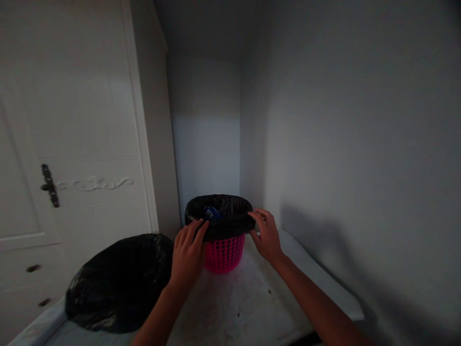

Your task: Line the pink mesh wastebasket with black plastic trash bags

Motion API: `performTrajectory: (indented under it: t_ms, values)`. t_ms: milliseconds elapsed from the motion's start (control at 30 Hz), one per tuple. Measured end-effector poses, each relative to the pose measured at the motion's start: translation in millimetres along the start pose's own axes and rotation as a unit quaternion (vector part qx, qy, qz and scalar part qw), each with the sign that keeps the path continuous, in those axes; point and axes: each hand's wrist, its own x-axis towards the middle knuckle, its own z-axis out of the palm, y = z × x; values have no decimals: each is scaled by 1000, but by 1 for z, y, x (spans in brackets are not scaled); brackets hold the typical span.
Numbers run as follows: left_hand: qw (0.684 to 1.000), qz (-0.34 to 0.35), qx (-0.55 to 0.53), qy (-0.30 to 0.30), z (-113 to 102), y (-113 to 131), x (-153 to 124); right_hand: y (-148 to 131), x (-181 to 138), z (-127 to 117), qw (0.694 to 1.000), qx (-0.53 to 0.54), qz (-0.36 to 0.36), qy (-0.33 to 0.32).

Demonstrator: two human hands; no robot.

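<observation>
A pink perforated waste basket (224,253) stands on the pale floor in a dim corner. A black plastic liner (227,222) is folded over its rim, and something blue (212,212) lies inside. My left hand (188,253) rests on the liner at the near left of the rim, fingers pressing the plastic. My right hand (267,235) pinches the liner's edge on the right side of the rim.
A full black bin bag (120,282) lies on the floor to the left of the basket. A white door (72,144) with a dark handle (49,185) fills the left side. White walls (360,144) close in behind and to the right.
</observation>
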Motion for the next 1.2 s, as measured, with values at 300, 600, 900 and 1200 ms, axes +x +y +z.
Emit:
performTrajectory:
  t_ms: [300, 600, 900, 1200]
  values:
    - [978, -166, -115, 44, 11, 11, 37, -4, 39, 3, 997, 34, 62, -19]
    - [939, -297, -160, 58, 20, -19, 58, 20, 81, 14, 990, -53, 127, -41]
    - [794, -445, -413, 25, 27, -22, 65, 62, 96, 41, 912, 174, 357, -101]
    - [820, -443, -363, 12, 28, -28, 64, 53, 133, 50, 960, 152, 227, -65]
